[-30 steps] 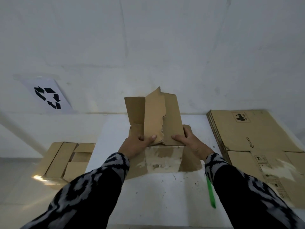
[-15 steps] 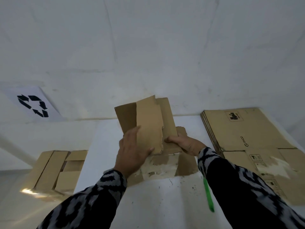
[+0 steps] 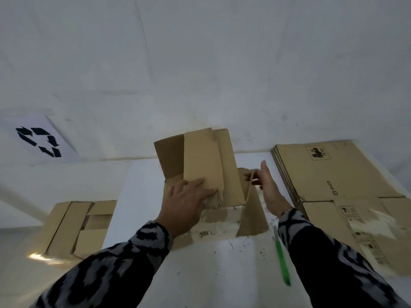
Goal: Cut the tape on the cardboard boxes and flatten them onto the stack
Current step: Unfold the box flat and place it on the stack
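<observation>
Nearest, a green cutter (image 3: 282,261) lies on the white table (image 3: 138,196) beside the right sleeve. Further in, the left hand (image 3: 185,204) presses flat — fingers spread — on the raised flaps of the small cardboard box (image 3: 200,165), which sits mid-table on its splayed lower panels. The right hand (image 3: 270,192) stands edge-on just right of the box, fingers straight and released, gripping nothing. Beyond it lies the flattened stack (image 3: 329,174); left of the table, more flat cardboard (image 3: 75,225), and a recycling sign (image 3: 39,141) on the wall.
</observation>
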A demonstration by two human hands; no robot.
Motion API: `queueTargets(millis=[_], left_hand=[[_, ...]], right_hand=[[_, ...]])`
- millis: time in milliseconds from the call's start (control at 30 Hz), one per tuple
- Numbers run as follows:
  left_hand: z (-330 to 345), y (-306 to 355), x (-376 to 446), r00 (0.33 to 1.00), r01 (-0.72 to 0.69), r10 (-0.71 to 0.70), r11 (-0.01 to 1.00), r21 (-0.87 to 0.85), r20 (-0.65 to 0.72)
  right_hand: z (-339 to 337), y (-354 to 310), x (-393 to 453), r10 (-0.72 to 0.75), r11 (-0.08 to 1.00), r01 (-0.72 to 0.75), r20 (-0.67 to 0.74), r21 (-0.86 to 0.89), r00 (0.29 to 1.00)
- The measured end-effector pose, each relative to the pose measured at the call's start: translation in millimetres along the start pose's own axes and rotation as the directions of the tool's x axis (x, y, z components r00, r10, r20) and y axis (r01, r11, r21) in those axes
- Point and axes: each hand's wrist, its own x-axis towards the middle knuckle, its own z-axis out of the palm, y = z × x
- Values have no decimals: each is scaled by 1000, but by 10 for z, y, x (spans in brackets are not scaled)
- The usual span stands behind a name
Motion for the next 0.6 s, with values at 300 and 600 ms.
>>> queueTargets(millis=[300,600], left_hand=[[18,126,50,989,101,-122,968,-228,-83],[-197,-12,-162,918,393,-381,851,-347,107]], right_hand=[[-591,153,-877,-72,606,87,54,-791,996],[144,-406,-897,40,601,206,286,-772,957]])
